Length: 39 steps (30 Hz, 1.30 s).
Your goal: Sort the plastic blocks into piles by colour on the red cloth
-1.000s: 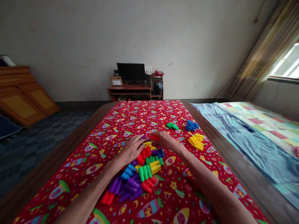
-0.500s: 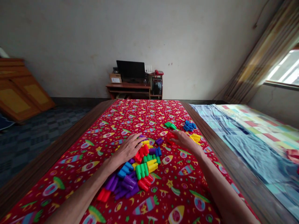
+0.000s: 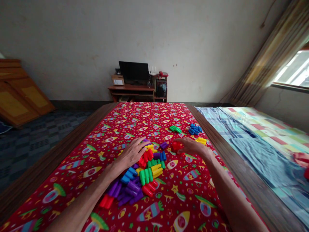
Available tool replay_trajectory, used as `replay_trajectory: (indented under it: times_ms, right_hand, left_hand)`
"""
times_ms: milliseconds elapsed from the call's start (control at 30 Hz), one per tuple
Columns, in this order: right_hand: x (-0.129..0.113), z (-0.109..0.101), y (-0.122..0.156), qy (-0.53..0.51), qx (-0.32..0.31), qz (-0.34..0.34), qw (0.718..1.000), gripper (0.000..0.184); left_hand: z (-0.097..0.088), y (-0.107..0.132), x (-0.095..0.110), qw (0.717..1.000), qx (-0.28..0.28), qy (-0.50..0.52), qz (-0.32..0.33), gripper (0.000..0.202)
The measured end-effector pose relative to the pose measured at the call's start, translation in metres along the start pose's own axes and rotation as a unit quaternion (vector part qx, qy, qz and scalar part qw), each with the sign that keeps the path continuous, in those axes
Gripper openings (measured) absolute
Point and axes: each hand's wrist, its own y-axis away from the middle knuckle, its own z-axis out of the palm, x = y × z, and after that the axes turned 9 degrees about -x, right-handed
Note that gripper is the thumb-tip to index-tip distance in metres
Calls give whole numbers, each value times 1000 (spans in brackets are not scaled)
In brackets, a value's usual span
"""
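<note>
A mixed pile of plastic building blocks lies on the red patterned cloth, with a green block (image 3: 146, 176), purple blocks (image 3: 132, 188) and a blue block (image 3: 129, 175) among it. My left hand (image 3: 133, 151) rests over the pile's far left side, fingers stretched out beside yellow and red blocks (image 3: 146, 157). To the right, my right hand (image 3: 191, 145) is at a small group of red blocks (image 3: 177, 147), its thumb and fingers apart around their right side. Its fingers partly hide that group. A single purple block (image 3: 164, 145) sits between the hands.
Beyond my right hand lie green blocks (image 3: 175, 129), blue blocks (image 3: 195, 129) and yellow blocks (image 3: 201, 141) in separate groups. The cloth (image 3: 145, 119) covers a brown wooden table (image 3: 231, 161). A bed (image 3: 265, 145) stands at the right, a computer desk (image 3: 131, 87) behind.
My right hand has shifted slightly down and right, so more of the red blocks shows. My left hand stays over the pile. The view has moved slightly.
</note>
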Motion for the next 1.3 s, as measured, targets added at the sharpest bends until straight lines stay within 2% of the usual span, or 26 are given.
replay_trajectory:
  times_ms: [133,200,267,333,367,500,600,667,767,833,900,967,1033,1100,1200,1300]
  right_hand:
    - [-3,-7,7,-1,-47,23,999,51]
    - [-7,-10,9,-7,-22,-3,1000,44]
    - [-15,-8,5,-6,38,-44,998,35]
    - [-26,1,-5,15,93,-82,992,26]
    - [-32,7,-13,34,100,-96,990,23]
    - [-51,33,-41,113,42,-110,987,16]
    - [-54,41,-48,128,41,-97,986,16]
    - [-52,39,-46,111,64,-97,987,14]
    - [-48,31,-40,49,143,-117,982,19]
    - [-46,22,-33,-5,206,-122,971,28]
    - [-43,8,-24,-48,225,-106,967,29]
    - [-41,-8,-12,-62,178,-87,978,22]
    - [-37,-20,4,-43,94,-60,993,15]
    - [-32,-24,24,-6,17,-23,1000,12]
    - [-17,-11,59,41,-49,29,998,16]
    - [0,10,89,58,-66,58,994,19]
  left_hand:
    - [0,0,-1,1000,-8,1,-1,41]
    - [0,0,0,1000,-4,7,-2,40]
    - [0,0,1,1000,2,13,-4,40]
    - [-1,1,2,1000,7,15,-5,39]
    - [-2,1,3,1000,10,15,-5,39]
    - [-4,1,5,1000,13,6,-5,40]
    - [-3,1,4,1000,13,-2,-6,40]
    - [-2,0,4,1000,12,-6,-4,40]
    - [-2,0,4,1000,9,-10,-3,40]
    - [-3,1,5,1000,8,-10,-1,40]
    - [-4,2,6,1000,8,-7,0,39]
    - [-5,2,6,1000,7,-1,0,40]
    - [-5,2,6,1000,6,8,-2,40]
    - [-5,1,6,1000,5,15,-6,40]
    - [-3,0,4,1000,-2,16,-12,40]
    - [-1,-1,3,1000,-10,13,-10,41]
